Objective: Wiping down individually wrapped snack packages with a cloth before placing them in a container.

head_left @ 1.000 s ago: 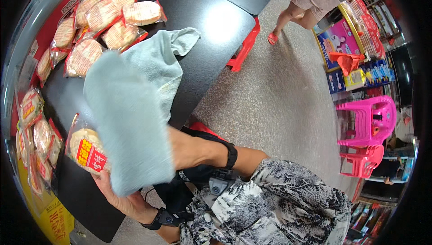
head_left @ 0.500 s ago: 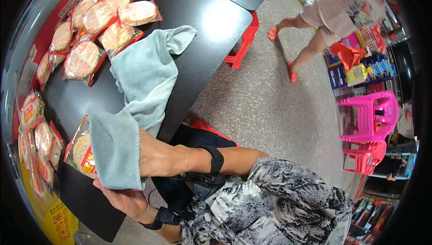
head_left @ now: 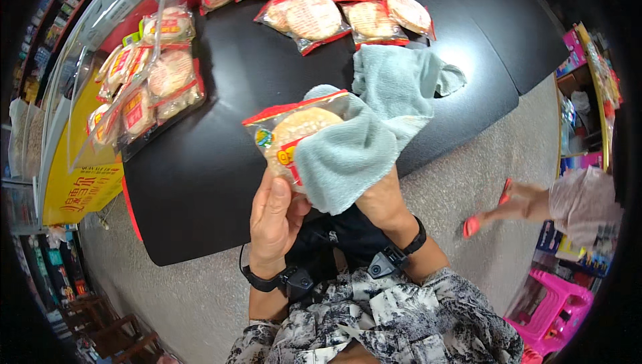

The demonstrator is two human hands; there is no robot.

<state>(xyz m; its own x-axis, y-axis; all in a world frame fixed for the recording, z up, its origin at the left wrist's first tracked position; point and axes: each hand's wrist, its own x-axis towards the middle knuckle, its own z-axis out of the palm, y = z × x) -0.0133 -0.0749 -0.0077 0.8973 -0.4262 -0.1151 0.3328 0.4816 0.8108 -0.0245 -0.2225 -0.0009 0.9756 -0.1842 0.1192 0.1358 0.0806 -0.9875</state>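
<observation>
The packet of round crackers (head_left: 289, 138), clear wrap with red edges, is held up over the near edge of the black table (head_left: 221, 190). The left hand (head_left: 273, 220) grips it from below, thumb on its front. The right hand (head_left: 380, 202) presses a pale green cloth (head_left: 351, 150) against the packet's right side; the cloth covers its fingers and trails back onto the table. More cracker packets (head_left: 334, 9) lie along the far side, others (head_left: 144, 89) at the left. A pink stool (head_left: 555, 304) stands on the floor to the right.
</observation>
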